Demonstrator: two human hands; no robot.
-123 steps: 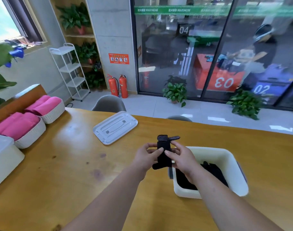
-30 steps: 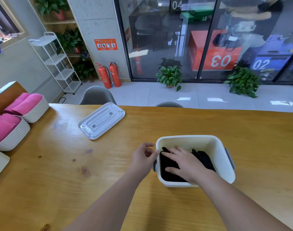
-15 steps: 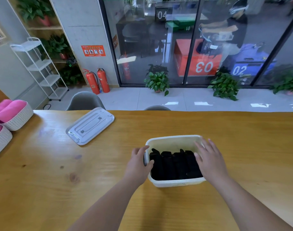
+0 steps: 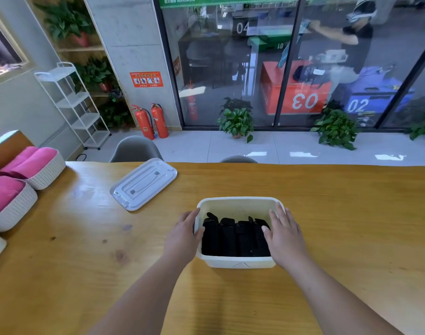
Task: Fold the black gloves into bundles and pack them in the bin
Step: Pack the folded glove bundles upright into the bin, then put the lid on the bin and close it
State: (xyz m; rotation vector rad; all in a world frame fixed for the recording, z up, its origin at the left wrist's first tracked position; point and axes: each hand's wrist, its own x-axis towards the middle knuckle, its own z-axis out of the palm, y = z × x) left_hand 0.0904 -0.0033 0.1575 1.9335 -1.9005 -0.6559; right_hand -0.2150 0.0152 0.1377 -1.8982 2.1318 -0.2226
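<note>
A white bin [image 4: 239,204] stands on the wooden table in front of me. Inside it several folded black glove bundles [image 4: 233,236] lie side by side in a row. My left hand [image 4: 183,234] grips the bin's left wall, thumb hooked over the rim. My right hand [image 4: 285,234] rests on the bin's right rim with its fingers straight and its thumb touching the rightmost bundle.
The bin's white lid [image 4: 143,183] lies flat to the far left of the bin. Two white woven baskets [image 4: 47,172] with pink towels stand at the table's left edge. Grey chairs [image 4: 135,149] are behind the far edge. Bare wood [image 4: 351,213] stretches to the right.
The last bundle went from my hands into the bin. My right hand left the bundles and moved to the right rim; my left hand took hold of the left wall.
</note>
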